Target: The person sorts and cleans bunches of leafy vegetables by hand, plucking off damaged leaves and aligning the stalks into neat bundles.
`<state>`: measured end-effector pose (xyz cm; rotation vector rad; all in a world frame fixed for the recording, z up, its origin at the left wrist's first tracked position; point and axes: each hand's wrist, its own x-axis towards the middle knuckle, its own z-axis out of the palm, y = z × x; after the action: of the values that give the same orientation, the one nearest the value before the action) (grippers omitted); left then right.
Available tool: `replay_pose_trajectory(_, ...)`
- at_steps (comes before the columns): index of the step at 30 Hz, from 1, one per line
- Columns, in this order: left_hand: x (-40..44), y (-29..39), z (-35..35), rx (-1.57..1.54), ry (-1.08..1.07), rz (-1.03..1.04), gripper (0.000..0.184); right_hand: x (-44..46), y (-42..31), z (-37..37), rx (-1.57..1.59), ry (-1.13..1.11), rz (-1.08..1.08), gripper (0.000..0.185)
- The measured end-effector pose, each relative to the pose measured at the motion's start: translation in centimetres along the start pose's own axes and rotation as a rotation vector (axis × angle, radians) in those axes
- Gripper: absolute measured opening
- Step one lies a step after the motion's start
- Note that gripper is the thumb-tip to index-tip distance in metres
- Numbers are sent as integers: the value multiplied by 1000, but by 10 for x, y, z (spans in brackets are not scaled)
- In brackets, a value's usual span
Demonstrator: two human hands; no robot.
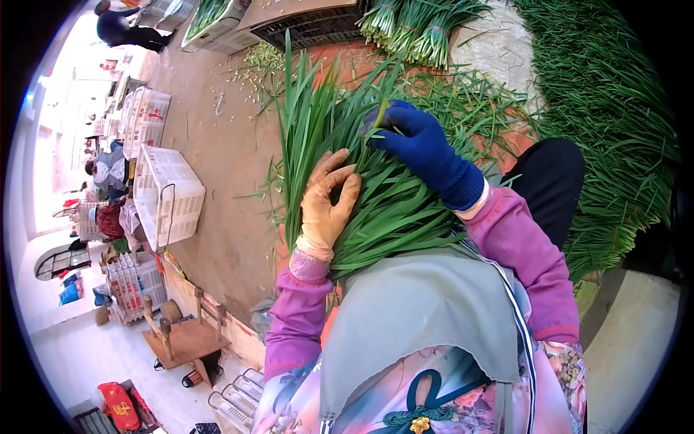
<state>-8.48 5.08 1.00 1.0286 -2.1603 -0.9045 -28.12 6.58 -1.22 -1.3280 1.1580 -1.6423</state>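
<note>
Across my lap lies a loose bunch of long, flat green leaves, which look like garlic chives [397, 210]. My left hand [327, 206], in a pale orange rubber glove, rests on the left part of the bunch. Its fingers curl into the leaves, with thumb and forefinger nearly meeting. My right hand [419, 145], in a blue knit glove with a dark fingertip area, is closed at the top of the bunch. Between its thumb and fingers is a yellowish-green leaf [380, 116]. A grey apron [426, 311] covers my lap below the leaves.
A large heap of chives [607, 130] lies at right. Tied bundles [426, 32] sit at the top beside a dark crate [311, 25]. Loose leaves litter the floor. White plastic crates [170, 199], a small wooden stool [188, 340] and several people [126, 29] are at left.
</note>
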Motion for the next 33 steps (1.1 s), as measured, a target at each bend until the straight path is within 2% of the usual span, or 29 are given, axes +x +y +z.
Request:
replay_pose_trajectory(6,3,5,4,-162,41,-91,22,9,-3,10,14,31,-54,19)
replay_pose_trajectory(12,3,1,5,-153,68,-129,20,9,-13,-1,-42,-9,89,28)
replay_pose_trajectory(15,3,-2,6,-174,96,-150,20,10,-14,-18,-71,215,152,41)
replay_pose_trajectory(16,3,-3,6,-195,93,-165,21,11,-24,-19,-72,211,154,41)
replay_pose_trajectory(18,4,1,5,-183,80,-193,21,12,-46,-15,105,423,-157,31)
replay_pose_trajectory(19,5,2,5,-171,63,-215,21,9,-58,-16,59,289,-275,19)
replay_pose_trajectory(20,5,0,5,-171,64,-212,21,5,-62,-17,58,289,-278,19)
replay_pose_trajectory(22,6,-5,6,-221,23,-235,22,-2,-68,-18,-61,-236,-378,13)
replay_pose_trajectory(23,5,-3,7,-225,44,-211,21,-7,-65,-14,-65,-235,-385,13)
replay_pose_trajectory(25,4,-4,8,-214,56,-206,20,-17,-45,3,-63,-142,-145,13)
replay_pose_trajectory(26,4,-5,8,-202,65,-207,19,-18,-36,9,-65,-144,-149,13)
replay_pose_trajectory(28,4,4,7,-144,80,-164,17,-21,-24,18,64,135,64,13)
replay_pose_trajectory(29,5,10,6,-120,67,-154,17,-22,-19,18,158,143,179,14)
replay_pose_trajectory(33,4,12,8,-112,68,-96,17,-20,-17,19,117,85,218,16)
